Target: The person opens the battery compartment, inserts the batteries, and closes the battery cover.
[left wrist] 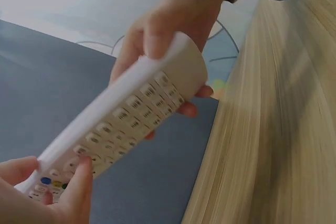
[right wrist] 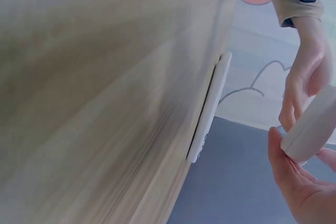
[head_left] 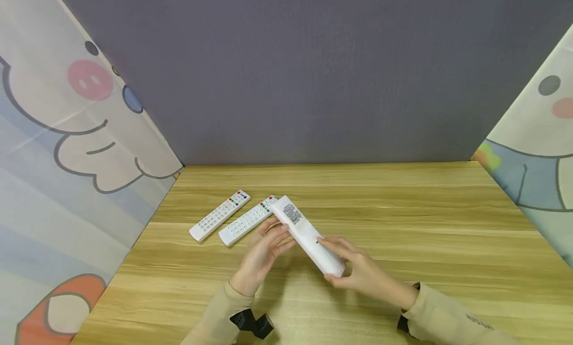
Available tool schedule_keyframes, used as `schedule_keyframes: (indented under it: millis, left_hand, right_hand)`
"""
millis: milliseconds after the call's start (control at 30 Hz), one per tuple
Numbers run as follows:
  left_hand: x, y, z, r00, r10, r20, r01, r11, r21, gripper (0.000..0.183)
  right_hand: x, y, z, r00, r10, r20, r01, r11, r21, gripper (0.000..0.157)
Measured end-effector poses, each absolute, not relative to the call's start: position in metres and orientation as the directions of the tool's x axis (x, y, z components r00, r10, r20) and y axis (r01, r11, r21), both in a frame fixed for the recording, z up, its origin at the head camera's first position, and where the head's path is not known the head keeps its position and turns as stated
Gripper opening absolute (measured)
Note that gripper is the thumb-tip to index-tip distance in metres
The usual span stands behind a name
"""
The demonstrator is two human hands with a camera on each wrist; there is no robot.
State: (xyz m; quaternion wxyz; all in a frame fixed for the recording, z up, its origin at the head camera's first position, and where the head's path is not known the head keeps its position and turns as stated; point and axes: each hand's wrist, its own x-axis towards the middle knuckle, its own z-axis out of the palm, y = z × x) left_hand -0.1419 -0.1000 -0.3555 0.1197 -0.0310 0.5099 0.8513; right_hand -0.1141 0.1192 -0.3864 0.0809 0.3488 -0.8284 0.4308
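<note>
Both hands hold a white remote control [head_left: 308, 239] slantwise above the table, its back with a printed label facing up in the head view. My right hand [head_left: 358, 269] grips the near end, with a finger across the back. At the far end my left hand [head_left: 264, 253] pinches the edge. The left wrist view shows rows of keys on the underside of this remote control [left wrist: 118, 116], and left fingertips [left wrist: 79, 179] touch the keys near the coloured ones. Only the near end of the remote control [right wrist: 313, 127] appears in the right wrist view.
Two more white remote controls lie keys up at the left, one farther left [head_left: 219, 215] and one closer to my left hand [head_left: 246, 222]. Behind the wooden table [head_left: 425, 211] stands a grey panel [head_left: 331, 76]. Cartoon-printed curtains [head_left: 53, 196] flank both sides.
</note>
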Motion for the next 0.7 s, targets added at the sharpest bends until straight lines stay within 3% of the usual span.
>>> schedule_keyframes:
  millis: [233,700]
  left_hand:
    - [-0.142,-0.0964,-0.3564,-0.978,0.135,-0.157,-0.201,-0.438,0.876,0.032]
    - [-0.1449,-0.0953,-0.3577,-0.951,0.269,-0.149,-0.254,-0.413,0.875,0.044]
  right_hand:
    - [-0.1073,0.1202,-0.3822,-0.78,-0.498,0.378,-0.557,0.277,-0.783,0.062]
    - [-0.105,0.1218,-0.3786,-0.793,-0.539,0.286,-0.424,0.151,-0.893,0.058]
